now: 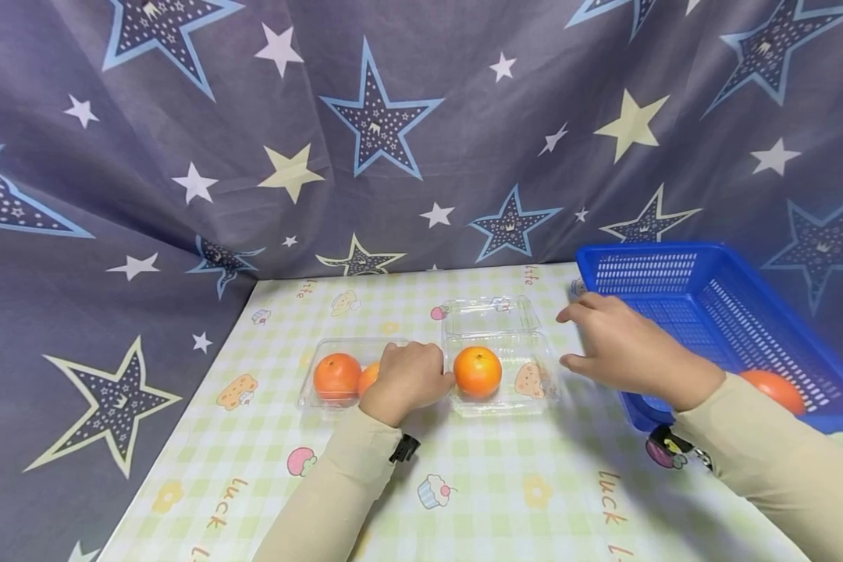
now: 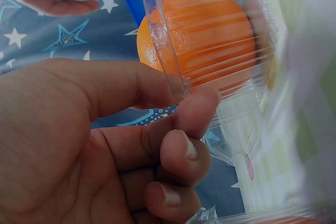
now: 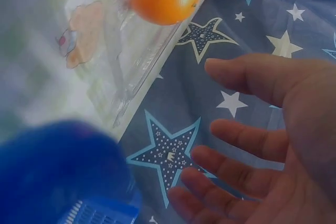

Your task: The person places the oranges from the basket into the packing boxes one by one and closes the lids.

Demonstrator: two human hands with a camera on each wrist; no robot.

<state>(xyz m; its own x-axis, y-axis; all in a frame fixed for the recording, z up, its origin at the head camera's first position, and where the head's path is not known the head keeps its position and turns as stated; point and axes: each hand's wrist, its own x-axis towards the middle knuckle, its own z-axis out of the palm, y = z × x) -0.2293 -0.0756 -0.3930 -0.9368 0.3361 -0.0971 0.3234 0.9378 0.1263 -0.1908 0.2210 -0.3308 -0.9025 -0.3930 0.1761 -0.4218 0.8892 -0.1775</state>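
My left hand (image 1: 409,381) pinches the near-left rim of an opened clear plastic clamshell box (image 2: 173,51) between thumb and forefinger, its other fingers curled. One orange (image 1: 478,371) sits in the left half of that box, and the lid (image 1: 492,317) lies folded back behind it. To the left, a second clear box (image 1: 307,396) holds an orange (image 1: 337,376) and another one (image 1: 368,378) partly hidden by my left hand. Between the opened box and the blue basket, my right hand (image 1: 621,347) hovers with fingers spread and nothing in them, as the right wrist view also shows.
The blue plastic basket (image 1: 727,254) stands at the right, with an orange fruit (image 1: 776,390) inside, partly behind my right forearm. A checked cloth (image 1: 520,499) covers the table. Behind it hangs a dark curtain (image 1: 421,94) printed with stars.
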